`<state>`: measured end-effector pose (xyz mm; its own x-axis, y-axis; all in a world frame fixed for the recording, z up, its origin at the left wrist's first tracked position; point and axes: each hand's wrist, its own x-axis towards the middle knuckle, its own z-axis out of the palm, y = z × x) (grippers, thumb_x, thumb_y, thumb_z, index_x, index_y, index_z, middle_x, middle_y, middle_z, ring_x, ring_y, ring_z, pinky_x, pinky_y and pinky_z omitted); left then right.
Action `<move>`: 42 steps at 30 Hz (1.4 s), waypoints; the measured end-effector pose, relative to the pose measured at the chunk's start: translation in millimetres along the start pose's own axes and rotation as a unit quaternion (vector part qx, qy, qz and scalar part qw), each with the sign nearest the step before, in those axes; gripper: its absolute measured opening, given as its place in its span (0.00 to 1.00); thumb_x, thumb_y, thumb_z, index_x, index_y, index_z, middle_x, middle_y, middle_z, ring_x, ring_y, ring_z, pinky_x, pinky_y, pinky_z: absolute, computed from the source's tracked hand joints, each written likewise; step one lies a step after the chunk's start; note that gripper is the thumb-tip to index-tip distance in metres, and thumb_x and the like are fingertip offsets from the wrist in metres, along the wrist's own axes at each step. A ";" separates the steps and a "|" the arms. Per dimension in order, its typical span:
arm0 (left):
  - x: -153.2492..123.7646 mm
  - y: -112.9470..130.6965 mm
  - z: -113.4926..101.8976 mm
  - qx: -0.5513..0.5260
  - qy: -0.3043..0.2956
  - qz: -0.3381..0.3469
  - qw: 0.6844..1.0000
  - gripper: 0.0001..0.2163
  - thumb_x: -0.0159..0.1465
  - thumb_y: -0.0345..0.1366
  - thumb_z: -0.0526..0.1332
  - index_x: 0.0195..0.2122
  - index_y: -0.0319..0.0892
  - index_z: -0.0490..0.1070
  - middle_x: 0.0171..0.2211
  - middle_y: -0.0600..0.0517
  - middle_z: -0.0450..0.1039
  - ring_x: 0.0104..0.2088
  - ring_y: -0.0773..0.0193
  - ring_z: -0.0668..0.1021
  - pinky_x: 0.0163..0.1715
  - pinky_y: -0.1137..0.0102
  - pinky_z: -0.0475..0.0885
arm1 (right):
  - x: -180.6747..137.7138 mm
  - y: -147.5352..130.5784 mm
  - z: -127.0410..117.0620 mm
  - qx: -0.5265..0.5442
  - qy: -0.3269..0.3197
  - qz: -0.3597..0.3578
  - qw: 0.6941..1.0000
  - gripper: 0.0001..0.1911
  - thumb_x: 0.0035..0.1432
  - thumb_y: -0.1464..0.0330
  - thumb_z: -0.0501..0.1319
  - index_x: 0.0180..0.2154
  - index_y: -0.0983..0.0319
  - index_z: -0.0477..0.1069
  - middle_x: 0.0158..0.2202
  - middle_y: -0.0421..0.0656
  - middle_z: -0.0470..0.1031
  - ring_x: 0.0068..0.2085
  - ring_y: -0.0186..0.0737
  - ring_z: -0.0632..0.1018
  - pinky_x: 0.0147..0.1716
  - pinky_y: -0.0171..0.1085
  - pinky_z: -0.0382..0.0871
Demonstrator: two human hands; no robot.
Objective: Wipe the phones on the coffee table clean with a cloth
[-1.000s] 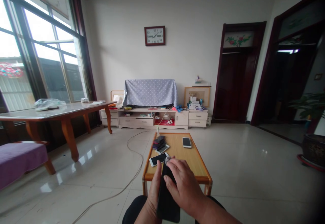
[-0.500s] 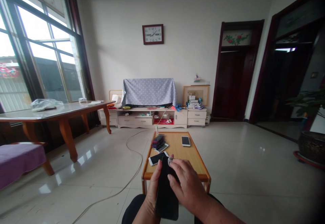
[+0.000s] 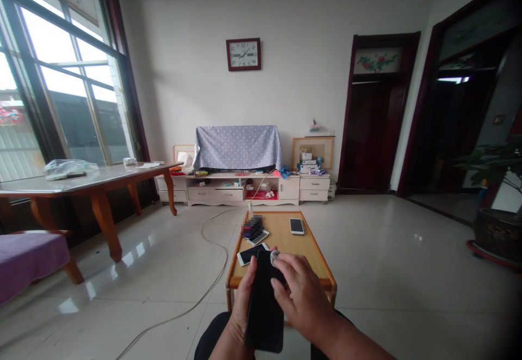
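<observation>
My left hand (image 3: 243,301) is wrapped around a black smartphone (image 3: 264,314), its thumb along the left edge. The phone is held upright and slightly tilted above my lap. Between the fingertips of my right hand (image 3: 305,293) is a small crumpled whitish wad (image 3: 274,256), perhaps tissue or cloth, against the phone's upper right corner. Just beyond the hands, a white phone with a dark screen (image 3: 249,255) lies on the small wooden table (image 3: 281,246). Behind it is another white phone (image 3: 259,237), partly under a dark pixelated object (image 3: 252,226).
One more white phone (image 3: 297,226) lies at the table's far right. A pale cable (image 3: 220,273) runs over the tiled floor on the left. A larger table (image 3: 110,179) stands by the window, and a low cabinet (image 3: 220,192) lines the far wall.
The view has turned slightly to the right. My right hand and the wad have shifted a little toward the phone's right corner; both grips stay the same.
</observation>
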<state>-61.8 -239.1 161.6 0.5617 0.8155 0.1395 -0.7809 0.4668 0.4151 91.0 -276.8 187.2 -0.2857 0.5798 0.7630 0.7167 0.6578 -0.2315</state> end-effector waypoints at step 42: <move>2.4 19.2 -3.7 0.033 0.132 0.162 0.977 0.29 0.68 0.45 0.64 0.68 0.47 0.60 0.62 0.40 0.72 0.64 0.44 0.73 0.57 0.57 0.77 | -51.1 -58.0 40.8 0.127 -0.029 -0.006 0.991 0.33 0.59 0.75 0.59 0.66 0.59 0.60 0.53 0.53 0.71 0.50 0.49 0.78 0.49 0.46 0.81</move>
<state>-76.4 -226.9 166.6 0.1905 0.9809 0.0399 -0.8820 0.1532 0.4458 38.1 -324.9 137.0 -0.3344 0.5929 0.7326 0.5316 0.7605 -0.3729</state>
